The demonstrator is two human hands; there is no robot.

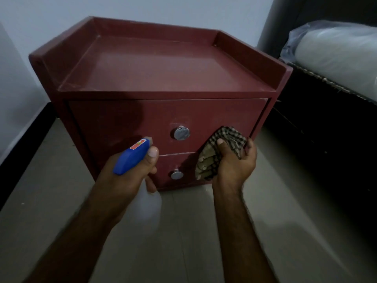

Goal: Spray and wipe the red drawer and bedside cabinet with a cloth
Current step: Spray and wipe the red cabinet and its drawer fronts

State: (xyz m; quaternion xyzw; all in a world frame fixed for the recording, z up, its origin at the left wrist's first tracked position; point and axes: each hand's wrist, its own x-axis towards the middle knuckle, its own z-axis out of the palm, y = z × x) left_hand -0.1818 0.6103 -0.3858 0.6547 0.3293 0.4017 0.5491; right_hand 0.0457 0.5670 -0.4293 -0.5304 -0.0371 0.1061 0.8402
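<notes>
Here, seen from above, a dark red bedside cabinet (163, 68) stands on a pale tiled floor (183, 231) against a light wall (142, 9). Its flat top has a raised lip along the back and both sides. The front has two closed drawers, one above the other: a tall upper drawer (122, 119) and a shorter lower drawer (183, 162). Each has a round silver knob, the upper knob (181, 133) directly above the lower knob (177, 174).

Two bare forearms reach in from the bottom edge. The left hand (130, 180) is wrapped around the neck of a spray bottle (131, 158), thumb up beside its blue head. The nozzle points at the upper drawer, left of its knob. The bottle's cloudy white body hangs blurred below the hand.

The right hand (234, 166) grips a bunched checked cloth (230, 135), thumb pressed over it, at the lower right corner of the upper drawer. Whether the cloth touches the wood is unclear.

To the right is a dark bed base with a plastic-wrapped mattress (336, 58). A black skirting board (24, 144) runs along the left.
</notes>
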